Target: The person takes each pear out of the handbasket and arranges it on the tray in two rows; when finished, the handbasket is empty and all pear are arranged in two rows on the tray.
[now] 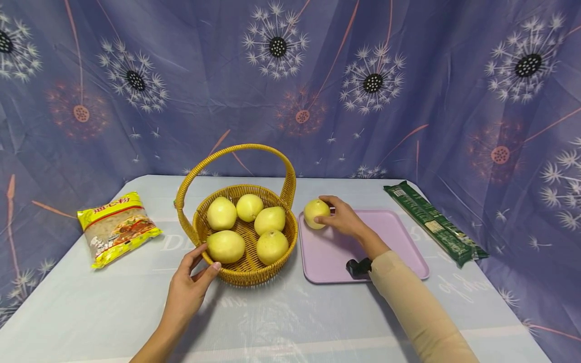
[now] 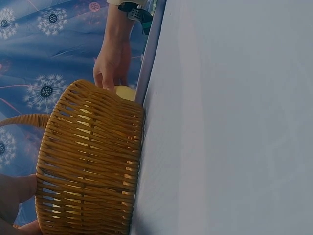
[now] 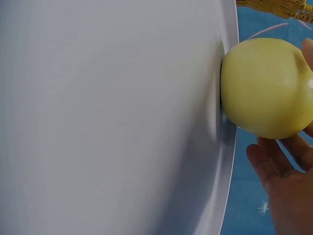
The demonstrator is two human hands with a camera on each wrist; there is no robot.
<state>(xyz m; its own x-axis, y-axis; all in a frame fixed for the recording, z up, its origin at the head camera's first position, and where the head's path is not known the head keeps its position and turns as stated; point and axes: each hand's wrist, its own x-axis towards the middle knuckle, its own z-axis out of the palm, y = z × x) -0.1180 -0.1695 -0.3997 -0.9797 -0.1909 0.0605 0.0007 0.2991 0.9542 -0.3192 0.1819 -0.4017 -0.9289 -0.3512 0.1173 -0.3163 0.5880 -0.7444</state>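
My right hand grips a smooth yellow pear between thumb and fingers, at the far left corner of the pink tray. Close up in the right wrist view, the pear covers part of the tray rim; whether it touches the tray I cannot tell. To the left stands a yellow wicker basket with a tall arched handle, several similar pears inside. My left hand holds its near-left rim, thumb in front and fingers at the side. In the left wrist view the thumb lies against the weave.
A yellow food packet lies on the table at the left. Beyond the tray on the right is a long green packet. The right wrist carries a black device. A blue dandelion-print curtain hangs behind the table.
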